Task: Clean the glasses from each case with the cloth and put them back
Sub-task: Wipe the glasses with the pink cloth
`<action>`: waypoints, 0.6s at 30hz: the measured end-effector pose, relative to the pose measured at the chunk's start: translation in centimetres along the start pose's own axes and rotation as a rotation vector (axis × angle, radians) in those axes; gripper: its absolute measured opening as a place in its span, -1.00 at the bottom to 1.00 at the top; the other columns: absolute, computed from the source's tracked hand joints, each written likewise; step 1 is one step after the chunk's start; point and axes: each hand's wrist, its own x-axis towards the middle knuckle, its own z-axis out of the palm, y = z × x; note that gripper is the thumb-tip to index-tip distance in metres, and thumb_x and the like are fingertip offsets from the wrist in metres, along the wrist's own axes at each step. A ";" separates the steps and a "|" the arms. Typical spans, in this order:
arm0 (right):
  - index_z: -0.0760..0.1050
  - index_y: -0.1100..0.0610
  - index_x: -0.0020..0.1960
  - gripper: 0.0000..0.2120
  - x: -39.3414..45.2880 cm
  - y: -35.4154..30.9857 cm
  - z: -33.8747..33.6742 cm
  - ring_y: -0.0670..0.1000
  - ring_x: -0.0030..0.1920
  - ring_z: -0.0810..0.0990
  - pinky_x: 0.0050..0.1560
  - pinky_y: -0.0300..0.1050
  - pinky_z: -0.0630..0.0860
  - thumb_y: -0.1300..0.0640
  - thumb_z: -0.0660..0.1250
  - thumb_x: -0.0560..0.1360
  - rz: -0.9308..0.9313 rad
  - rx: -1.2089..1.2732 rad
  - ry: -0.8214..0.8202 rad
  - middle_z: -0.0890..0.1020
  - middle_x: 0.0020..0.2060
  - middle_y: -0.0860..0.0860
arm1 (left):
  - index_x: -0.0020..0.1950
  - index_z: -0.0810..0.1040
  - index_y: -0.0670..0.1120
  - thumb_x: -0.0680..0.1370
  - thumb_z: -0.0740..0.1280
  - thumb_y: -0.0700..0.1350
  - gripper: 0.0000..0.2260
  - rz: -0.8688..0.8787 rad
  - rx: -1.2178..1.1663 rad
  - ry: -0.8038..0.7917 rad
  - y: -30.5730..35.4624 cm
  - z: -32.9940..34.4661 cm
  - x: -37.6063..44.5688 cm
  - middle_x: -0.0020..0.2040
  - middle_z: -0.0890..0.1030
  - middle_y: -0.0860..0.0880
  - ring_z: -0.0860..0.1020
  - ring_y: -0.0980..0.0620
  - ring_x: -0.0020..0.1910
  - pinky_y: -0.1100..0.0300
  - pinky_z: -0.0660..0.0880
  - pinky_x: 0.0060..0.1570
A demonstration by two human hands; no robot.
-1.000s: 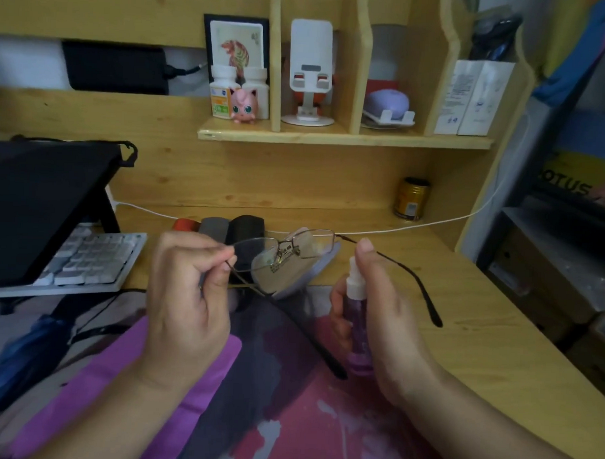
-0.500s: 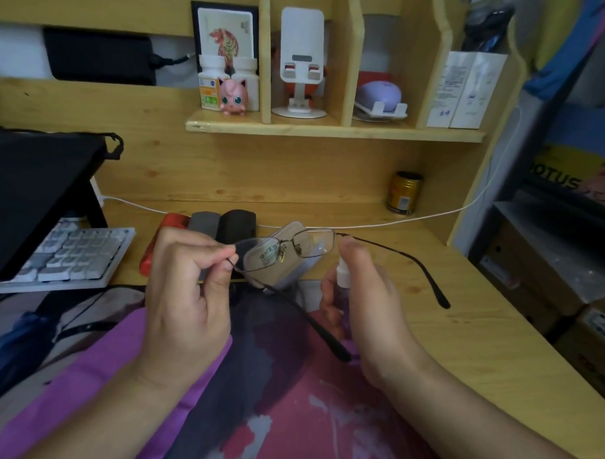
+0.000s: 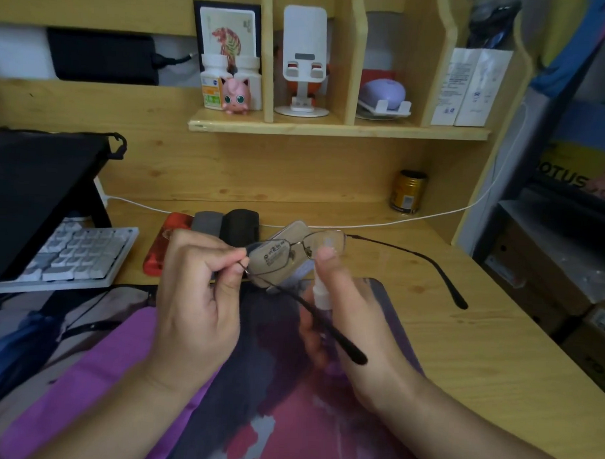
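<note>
Head view: the left hand point(image 3: 192, 304) is raised above the tabletop point(image 3: 478, 355), thumb and forefinger pinching the near corner of a thin metal-framed pair of glasses point(image 3: 295, 255) at the hinge. The glasses are held in the air, temples unfolded; one temple runs down toward the camera across the right hand point(image 3: 355, 334), the other reaches out to the right over the tabletop. The right hand grips a small spray bottle point(image 3: 321, 295) with a white top, fingers wrapped around its body, and the forefinger stands on top of the nozzle, just beside the right lens. Behind the glasses, an open grey case point(image 3: 294, 230) lies on the tabletop, partly seen through the lenses. To its left three closed cases lie side by side, touching: a red case point(image 3: 159, 251), a grey case point(image 3: 207, 221) and a black case point(image 3: 241, 220). A patterned mat point(image 3: 287, 417) covers the tabletop under both forearms. A white keyboard point(image 3: 77, 252) sits at the left, and a gold can point(image 3: 407, 191) stands by the back panel. The cleaning cloth cannot be identified with certainty.
</note>
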 end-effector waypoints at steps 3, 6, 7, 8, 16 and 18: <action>0.28 0.49 -0.26 -0.08 -0.2 0.1 1.0 0.10 -0.51 0.26 -0.51 -0.19 0.14 -0.49 0.10 0.37 -0.018 0.005 -0.027 0.33 -0.47 0.23 | 0.07 0.44 -0.17 0.58 0.25 -0.34 -0.88 0.024 -0.007 -0.025 0.3 0.2 0.0 0.00 0.44 -0.07 0.44 0.07 -0.01 0.35 0.38 0.12; 0.24 0.48 -0.29 -0.15 -0.4 -0.3 1.4 0.16 -0.43 0.20 -0.45 -0.06 0.09 -0.41 0.15 0.37 0.006 0.052 0.002 0.25 -0.42 0.38 | 0.08 0.44 -0.16 0.57 0.26 -0.35 -0.86 0.029 -0.015 -0.039 0.2 0.4 0.0 0.00 0.42 -0.06 0.44 0.08 0.00 0.36 0.37 0.13; 0.23 0.49 -0.30 -0.18 -0.3 -0.4 1.4 0.15 -0.44 0.19 -0.47 -0.08 0.10 -0.38 0.16 0.36 0.004 0.051 0.008 0.24 -0.42 0.39 | 0.08 0.44 -0.16 0.56 0.26 -0.35 -0.85 0.029 -0.015 -0.044 0.1 0.4 -0.1 0.00 0.42 -0.06 0.44 0.09 0.00 0.36 0.37 0.12; 0.24 0.49 -0.30 -0.19 -0.3 -0.3 1.4 0.13 -0.47 0.21 -0.48 -0.11 0.12 -0.36 0.16 0.35 -0.002 0.038 0.014 0.26 -0.44 0.36 | 0.08 0.44 -0.16 0.56 0.26 -0.36 -0.85 0.028 -0.016 -0.047 0.1 0.5 -0.1 0.00 0.42 -0.05 0.44 0.09 0.00 0.36 0.37 0.12; 0.31 0.46 -0.31 -0.15 -0.7 -0.1 0.7 0.04 -0.54 0.30 -0.51 -0.22 0.22 -0.41 0.05 0.47 -0.091 -0.058 0.011 0.32 -0.55 0.23 | 0.00 0.45 -0.04 0.63 0.27 -0.20 -0.94 -0.257 -0.111 -0.061 0.8 0.3 0.3 -0.04 0.50 0.05 0.54 0.04 -0.04 0.24 0.46 0.03; 0.36 0.38 -0.38 -0.13 -0.6 0.3 0.5 -0.03 -0.55 0.35 -0.45 -0.20 0.30 -0.48 0.00 0.46 -0.140 -0.145 0.030 0.38 -0.59 0.08 | -0.11 0.47 0.02 0.63 0.33 -0.22 -0.82 -0.613 -0.249 -0.018 1.5 0.2 0.7 -0.12 0.61 0.13 0.60 0.10 -0.10 0.24 0.51 -0.04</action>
